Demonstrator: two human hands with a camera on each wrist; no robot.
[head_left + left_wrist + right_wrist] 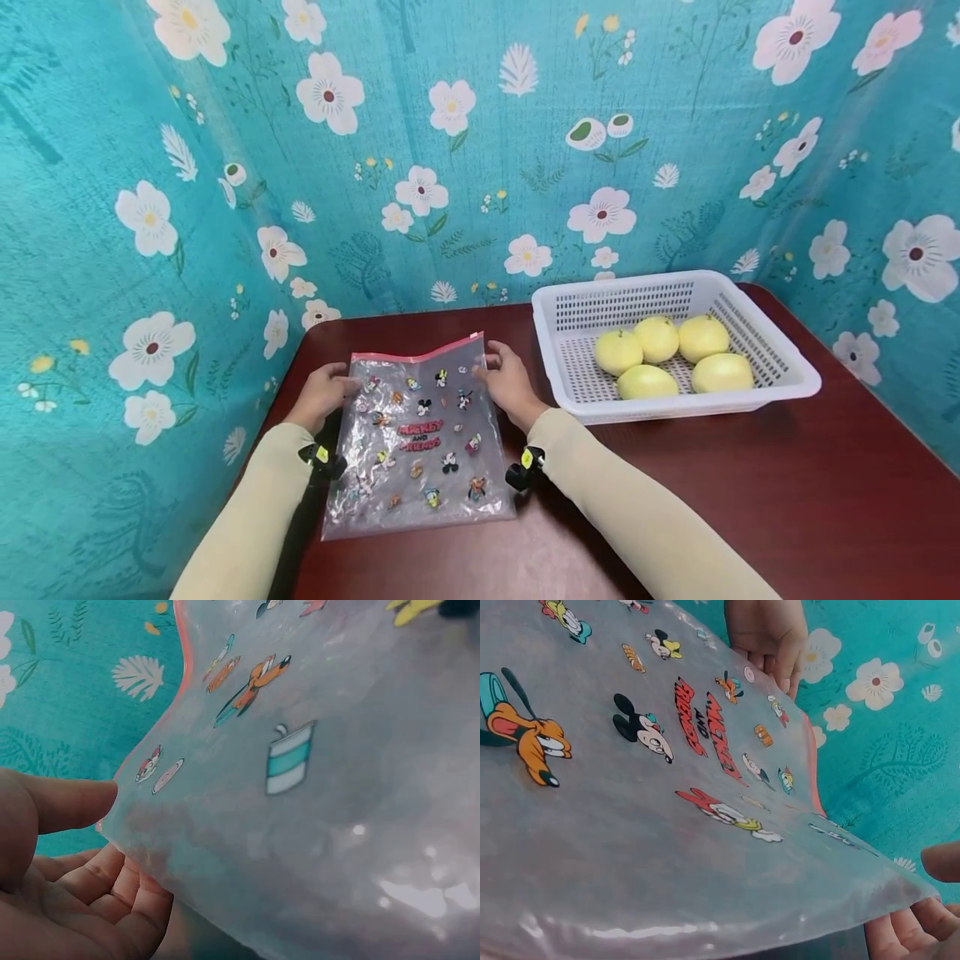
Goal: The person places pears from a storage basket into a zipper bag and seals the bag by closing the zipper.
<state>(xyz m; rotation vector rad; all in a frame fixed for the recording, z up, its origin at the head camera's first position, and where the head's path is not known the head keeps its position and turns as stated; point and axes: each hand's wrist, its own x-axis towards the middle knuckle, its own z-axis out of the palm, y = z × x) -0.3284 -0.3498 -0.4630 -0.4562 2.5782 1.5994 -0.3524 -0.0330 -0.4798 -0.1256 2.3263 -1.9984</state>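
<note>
A clear zip bag (420,454) with cartoon prints and a red slider strip along its top lies flat over the near part of the table. My left hand (324,396) grips its upper left edge. In the left wrist view, the thumb of this hand (67,877) comes over the bag's edge (217,847) while curled fingers lie beneath. At the upper right edge, my right hand (512,385) holds the bag between thumb and fingers. The right wrist view shows these fingers (904,930) under the bag's corner (900,889).
A white perforated basket (787,379) stands at the back right of the dark red table (637,492). Several round yellow fruits (648,382) lie in it. Behind the table hangs a teal curtain (480,183) with a flower pattern.
</note>
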